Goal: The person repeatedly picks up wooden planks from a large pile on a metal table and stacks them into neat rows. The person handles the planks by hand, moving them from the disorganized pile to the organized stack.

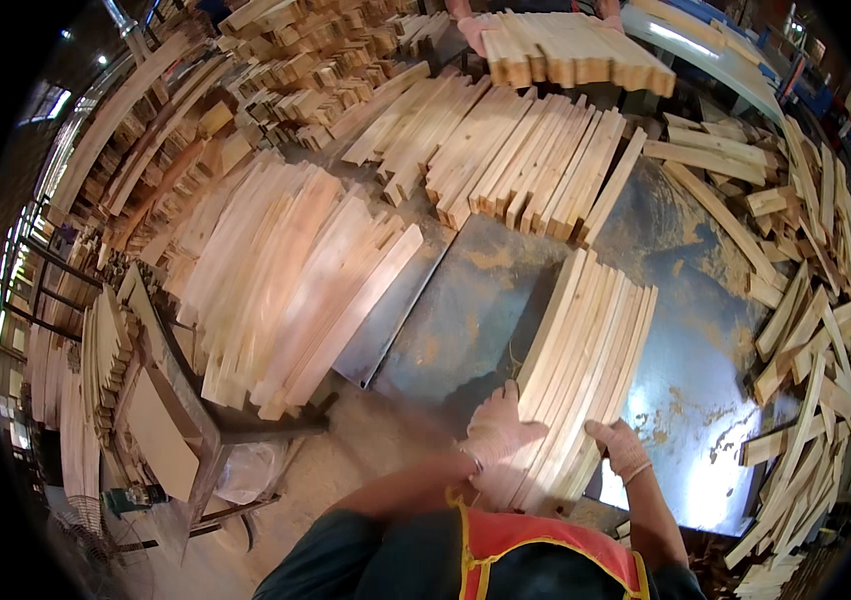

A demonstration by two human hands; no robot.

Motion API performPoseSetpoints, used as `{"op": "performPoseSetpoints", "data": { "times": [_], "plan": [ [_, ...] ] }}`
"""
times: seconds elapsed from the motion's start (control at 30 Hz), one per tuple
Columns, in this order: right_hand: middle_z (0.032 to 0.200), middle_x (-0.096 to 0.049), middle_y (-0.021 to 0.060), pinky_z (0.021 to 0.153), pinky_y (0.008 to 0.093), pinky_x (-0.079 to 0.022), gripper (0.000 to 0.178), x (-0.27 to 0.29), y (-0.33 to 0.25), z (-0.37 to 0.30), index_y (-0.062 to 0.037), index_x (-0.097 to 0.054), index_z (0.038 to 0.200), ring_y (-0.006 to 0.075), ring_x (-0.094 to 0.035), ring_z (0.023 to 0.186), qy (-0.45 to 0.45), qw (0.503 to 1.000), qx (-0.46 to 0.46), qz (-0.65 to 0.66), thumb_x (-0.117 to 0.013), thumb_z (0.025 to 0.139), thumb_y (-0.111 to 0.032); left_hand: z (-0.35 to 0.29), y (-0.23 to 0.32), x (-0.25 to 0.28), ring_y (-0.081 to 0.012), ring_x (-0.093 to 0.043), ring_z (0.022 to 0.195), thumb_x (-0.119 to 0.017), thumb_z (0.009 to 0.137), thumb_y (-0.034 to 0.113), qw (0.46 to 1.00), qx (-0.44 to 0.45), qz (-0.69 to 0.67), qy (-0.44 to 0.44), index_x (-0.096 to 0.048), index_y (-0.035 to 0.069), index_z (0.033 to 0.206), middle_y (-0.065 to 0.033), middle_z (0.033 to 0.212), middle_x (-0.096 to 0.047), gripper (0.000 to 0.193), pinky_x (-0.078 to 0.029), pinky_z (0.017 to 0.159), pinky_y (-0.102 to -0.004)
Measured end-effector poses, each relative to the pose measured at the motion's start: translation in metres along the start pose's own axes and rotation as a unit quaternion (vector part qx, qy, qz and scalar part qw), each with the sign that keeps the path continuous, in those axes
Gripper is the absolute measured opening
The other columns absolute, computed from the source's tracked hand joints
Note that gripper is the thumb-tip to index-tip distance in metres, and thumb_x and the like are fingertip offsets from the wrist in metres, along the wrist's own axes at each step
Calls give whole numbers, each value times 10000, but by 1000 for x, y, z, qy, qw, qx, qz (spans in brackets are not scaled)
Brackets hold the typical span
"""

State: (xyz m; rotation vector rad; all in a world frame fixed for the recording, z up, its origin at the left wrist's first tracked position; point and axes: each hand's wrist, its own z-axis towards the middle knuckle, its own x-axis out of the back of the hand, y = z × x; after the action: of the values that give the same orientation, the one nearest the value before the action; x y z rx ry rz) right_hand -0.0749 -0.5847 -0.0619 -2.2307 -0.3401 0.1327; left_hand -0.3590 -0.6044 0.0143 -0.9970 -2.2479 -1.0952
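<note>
A bundle of pale wooden strips lies side by side on the metal table in front of me, its near end against my body. My left hand, in a light glove, presses on its left side with the fingers along the outer strip. Across from it, my right hand, gloved too, clasps the right side with the thumb over the top. The fingertips under the edges are hidden. Farther off, rows of similar strips lie on the table.
Another person's gloved hand holds a stack of strips at the far side. A wide pile of boards lies to the left. Jumbled offcuts line the right edge. Sawdust and a glare patch mark the metal tabletop.
</note>
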Motion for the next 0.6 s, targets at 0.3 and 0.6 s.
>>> {"op": "performPoseSetpoints", "data": {
  "times": [0.3, 0.6],
  "plan": [
    [914, -677, 45, 662, 307, -485, 541, -30, -156, 32, 21, -646, 1249, 140, -582, 754, 9, 997, 61, -46, -817, 869, -323, 55, 12, 87, -442, -483, 1437, -837, 766, 506, 990, -47, -82, 107, -333, -58, 1601, -324, 1545, -468, 1126, -395, 1214, -459],
    [544, -558, 49, 580, 356, -448, 568, -83, -373, 258, -50, -649, 629, 189, -534, 524, 20, 937, 204, -282, -751, 846, -564, 304, 10, 326, -266, -728, 1066, -890, 806, 350, 951, -160, -231, 127, -640, -47, 1256, -177, 1137, -765, 650, -587, 931, -390]
  ]
}}
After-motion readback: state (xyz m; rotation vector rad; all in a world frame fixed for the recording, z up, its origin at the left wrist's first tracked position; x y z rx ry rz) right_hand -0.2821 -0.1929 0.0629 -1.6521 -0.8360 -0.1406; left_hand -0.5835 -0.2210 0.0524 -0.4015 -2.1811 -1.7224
